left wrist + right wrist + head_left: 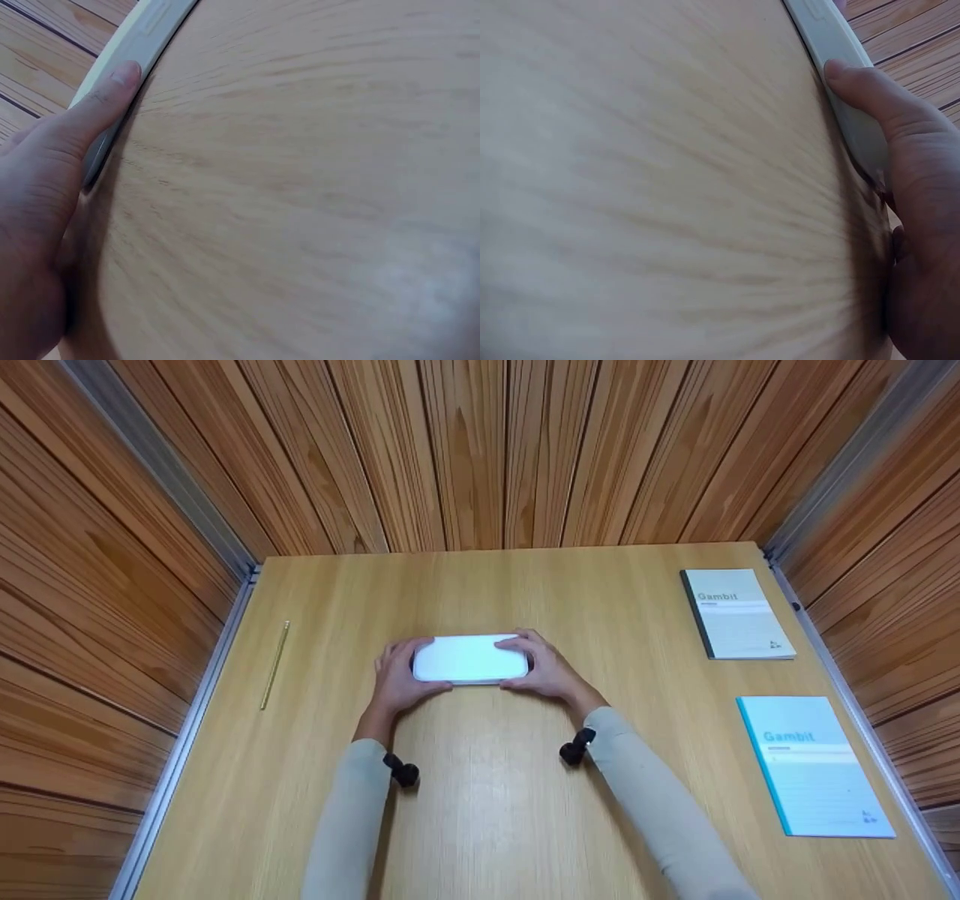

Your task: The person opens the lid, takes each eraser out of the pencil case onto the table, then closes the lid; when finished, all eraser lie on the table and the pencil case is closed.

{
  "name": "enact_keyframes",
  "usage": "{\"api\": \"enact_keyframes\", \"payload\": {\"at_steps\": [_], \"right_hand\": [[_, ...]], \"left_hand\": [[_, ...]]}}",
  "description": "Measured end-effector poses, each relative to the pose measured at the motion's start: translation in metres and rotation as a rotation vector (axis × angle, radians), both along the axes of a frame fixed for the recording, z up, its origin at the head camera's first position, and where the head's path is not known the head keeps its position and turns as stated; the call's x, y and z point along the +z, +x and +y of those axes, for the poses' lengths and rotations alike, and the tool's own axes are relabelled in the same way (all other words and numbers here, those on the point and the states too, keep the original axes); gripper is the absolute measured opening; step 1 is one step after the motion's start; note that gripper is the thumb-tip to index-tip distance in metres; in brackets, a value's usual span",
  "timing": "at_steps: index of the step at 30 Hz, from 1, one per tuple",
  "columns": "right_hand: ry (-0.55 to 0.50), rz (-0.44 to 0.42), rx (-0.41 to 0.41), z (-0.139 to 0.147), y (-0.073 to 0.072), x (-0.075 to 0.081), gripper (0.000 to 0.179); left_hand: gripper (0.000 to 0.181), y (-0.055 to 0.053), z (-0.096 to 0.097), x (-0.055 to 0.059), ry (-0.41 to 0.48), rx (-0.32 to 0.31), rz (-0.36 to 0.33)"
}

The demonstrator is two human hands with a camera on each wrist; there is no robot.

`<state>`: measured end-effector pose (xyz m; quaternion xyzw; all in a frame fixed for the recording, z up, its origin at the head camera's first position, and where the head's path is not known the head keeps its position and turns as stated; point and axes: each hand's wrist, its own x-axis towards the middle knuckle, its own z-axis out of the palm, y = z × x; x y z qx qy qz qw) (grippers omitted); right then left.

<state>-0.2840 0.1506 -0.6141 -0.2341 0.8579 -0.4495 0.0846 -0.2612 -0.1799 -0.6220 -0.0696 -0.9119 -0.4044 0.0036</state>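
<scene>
A white oblong box (470, 659) with rounded corners lies across the middle of the wooden table, its top bright with glare. My left hand (400, 675) grips its left end, thumb along the near side and fingers round the far side. At the right end, my right hand (546, 666) holds it in the same way. The left wrist view shows the left thumb (105, 101) pressed on the box's side wall (139, 45). In the right wrist view, the right thumb (870, 90) presses the same wall (825, 34), low over the tabletop. Most other fingers are hidden behind the box.
To the left lies a thin gold-coloured, pencil-like stick (274, 666). Two notebooks marked "Gambit" lie on the right: a dark-spined one (739, 622) farther back and a blue-spined one (814, 780) nearer. Wood-panelled walls (480, 457) and metal rails (191, 720) border the table.
</scene>
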Motion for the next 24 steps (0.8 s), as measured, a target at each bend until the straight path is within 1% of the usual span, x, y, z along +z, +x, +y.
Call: {"api": "enact_keyframes", "payload": {"at_steps": [4,12,16,21,24], "right_hand": [[-0.020,-0.016,-0.002,0.0005,-0.0002,0.0012,0.068],[-0.014,-0.037,-0.020,0.0009,0.0006,0.0029,0.068],[-0.002,-0.040,-0.023,0.0011,0.0005,0.0025,0.069],[0.009,-0.079,-0.025,0.0020,0.0015,0.0033,0.069],[0.012,-0.086,-0.020,0.0024,0.0013,0.0038,0.070]], "left_hand": [[0.094,-0.0003,0.0005,-0.0011,-0.003,-0.007,0.014],[0.093,-0.0019,0.0001,-0.0024,-0.006,-0.037,0.036],[0.091,-0.0012,0.0003,-0.0030,-0.014,-0.034,0.051],[0.091,0.0026,0.0016,-0.0021,-0.045,-0.028,0.058],[0.091,0.0035,0.0024,-0.0016,-0.066,-0.025,0.062]]}}
